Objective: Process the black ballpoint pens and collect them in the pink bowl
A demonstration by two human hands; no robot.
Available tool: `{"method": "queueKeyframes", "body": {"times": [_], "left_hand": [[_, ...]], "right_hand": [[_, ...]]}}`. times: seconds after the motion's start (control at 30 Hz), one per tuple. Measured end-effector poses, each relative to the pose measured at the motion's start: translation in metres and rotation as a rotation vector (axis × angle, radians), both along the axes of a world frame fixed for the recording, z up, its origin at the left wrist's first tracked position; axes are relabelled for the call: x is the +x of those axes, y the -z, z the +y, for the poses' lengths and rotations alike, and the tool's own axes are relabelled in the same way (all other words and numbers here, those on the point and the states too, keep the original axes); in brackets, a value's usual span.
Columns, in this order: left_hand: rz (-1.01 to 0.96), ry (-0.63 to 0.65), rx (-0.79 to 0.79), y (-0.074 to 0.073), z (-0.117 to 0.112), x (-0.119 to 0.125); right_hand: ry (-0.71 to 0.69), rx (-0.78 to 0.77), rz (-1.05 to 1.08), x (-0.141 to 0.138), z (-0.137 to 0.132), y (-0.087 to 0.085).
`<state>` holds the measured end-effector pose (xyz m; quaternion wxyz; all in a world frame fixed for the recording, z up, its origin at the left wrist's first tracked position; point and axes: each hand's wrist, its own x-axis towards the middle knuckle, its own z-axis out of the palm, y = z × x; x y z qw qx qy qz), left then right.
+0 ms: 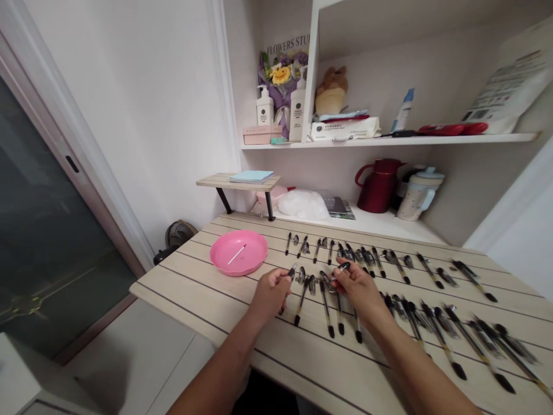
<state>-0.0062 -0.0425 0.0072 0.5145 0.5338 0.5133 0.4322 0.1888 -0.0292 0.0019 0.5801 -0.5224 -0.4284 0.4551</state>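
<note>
My left hand is closed around a black pen at the left end of the near row of pens. My right hand pinches a small black pen cap just right of it. Several black pens and caps lie in two rows across the slatted wooden table. A pink plate left of my hands holds one thin white refill.
Behind the table stand a red jug, a white cup and a small wooden riser with a blue pad. A shelf above carries bottles and boxes. A glass door is at the left.
</note>
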Motion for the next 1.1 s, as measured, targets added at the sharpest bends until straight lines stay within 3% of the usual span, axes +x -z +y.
{"method": "queueKeyframes", "body": {"times": [0.17, 0.33, 0.43, 0.6, 0.83, 1.1], "left_hand": [[-0.104, -0.166, -0.060, 0.007, 0.005, -0.013], [-0.132, -0.217, -0.031, 0.014, 0.009, -0.014], [-0.128, -0.249, 0.002, 0.017, 0.010, -0.015], [-0.130, -0.271, 0.031, 0.020, 0.012, -0.016], [-0.186, -0.244, 0.006, 0.018, 0.010, -0.015], [-0.161, -0.151, 0.019, 0.016, 0.008, -0.012]], "right_hand": [[-0.112, -0.031, -0.378, -0.015, 0.024, 0.000], [-0.184, -0.071, -0.981, -0.057, 0.049, -0.018], [-0.203, -0.097, -1.159, -0.085, 0.059, -0.020], [-0.207, -0.120, -1.208, -0.107, 0.070, -0.012], [-0.194, -0.092, -1.063, -0.081, 0.081, -0.021], [-0.301, -0.068, -0.609, -0.072, 0.036, -0.020]]}}
